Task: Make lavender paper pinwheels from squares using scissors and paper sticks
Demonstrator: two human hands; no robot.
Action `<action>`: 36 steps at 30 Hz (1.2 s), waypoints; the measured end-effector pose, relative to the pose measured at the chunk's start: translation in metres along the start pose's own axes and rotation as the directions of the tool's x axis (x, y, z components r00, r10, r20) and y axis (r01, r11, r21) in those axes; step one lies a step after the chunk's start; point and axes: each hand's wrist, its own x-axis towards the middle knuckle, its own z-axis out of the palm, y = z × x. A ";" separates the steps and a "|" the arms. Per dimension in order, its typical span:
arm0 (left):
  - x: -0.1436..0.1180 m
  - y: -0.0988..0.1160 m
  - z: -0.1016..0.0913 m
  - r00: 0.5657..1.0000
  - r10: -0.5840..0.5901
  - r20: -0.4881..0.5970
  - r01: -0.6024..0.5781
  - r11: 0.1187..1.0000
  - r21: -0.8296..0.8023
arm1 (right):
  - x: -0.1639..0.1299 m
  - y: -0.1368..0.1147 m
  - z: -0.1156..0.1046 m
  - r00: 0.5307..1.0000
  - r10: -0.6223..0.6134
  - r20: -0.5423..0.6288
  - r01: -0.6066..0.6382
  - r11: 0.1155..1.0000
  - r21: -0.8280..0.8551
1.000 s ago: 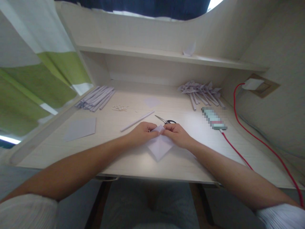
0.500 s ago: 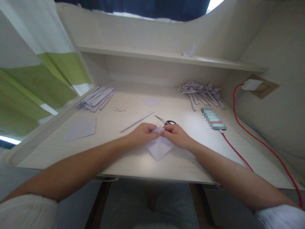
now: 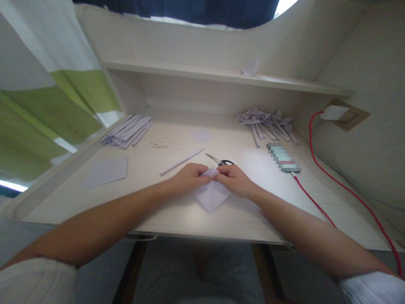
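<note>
I judge I'm mid-fold: my left hand and right hand pinch the folded paper at its top corner, just before the scissors on the bench. Next, pressing the crease flat calls for steady fingers.

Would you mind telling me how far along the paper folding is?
Done: a pile of finished folded pieces lies at the desk's far right. In hand: the left hand and right hand pinch the top of a folded paper. Left: a flat sheet and a bundle of rolled sticks lie untouched.
</note>
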 end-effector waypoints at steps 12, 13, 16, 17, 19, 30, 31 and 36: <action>-0.001 0.002 0.000 1.000 0.010 0.022 -0.010 1.000 -0.027 | -0.001 -0.001 0.000 1.000 -0.004 -0.006 0.004 1.000 -0.017; -0.001 0.002 0.000 1.000 0.012 0.019 -0.012 1.000 -0.023 | -0.001 -0.001 0.000 1.000 -0.007 -0.006 0.007 1.000 -0.016; -0.001 0.001 0.000 1.000 0.005 0.007 -0.005 1.000 -0.010 | 0.000 0.001 0.000 1.000 -0.016 -0.008 0.016 1.000 -0.017; 0.000 0.001 0.000 1.000 0.002 0.002 -0.002 1.000 -0.005 | 0.000 0.001 0.000 1.000 -0.018 -0.009 0.018 1.000 -0.017; 0.000 0.001 0.000 1.000 -0.001 0.002 0.001 1.000 0.002 | 0.000 0.002 0.001 1.000 -0.022 -0.009 0.022 1.000 -0.017; -0.007 0.008 -0.005 0.983 -0.063 0.171 0.076 0.994 -0.072 | -0.002 -0.002 -0.003 0.994 0.002 0.106 -0.003 1.000 0.004; -0.008 0.008 -0.005 0.979 -0.074 0.189 0.089 0.993 -0.073 | -0.002 -0.002 -0.004 0.992 0.010 0.127 -0.011 1.000 0.004; -0.009 0.009 -0.006 0.973 -0.092 0.212 0.114 0.989 -0.092 | -0.003 -0.003 -0.005 0.982 0.029 0.186 -0.037 0.999 0.039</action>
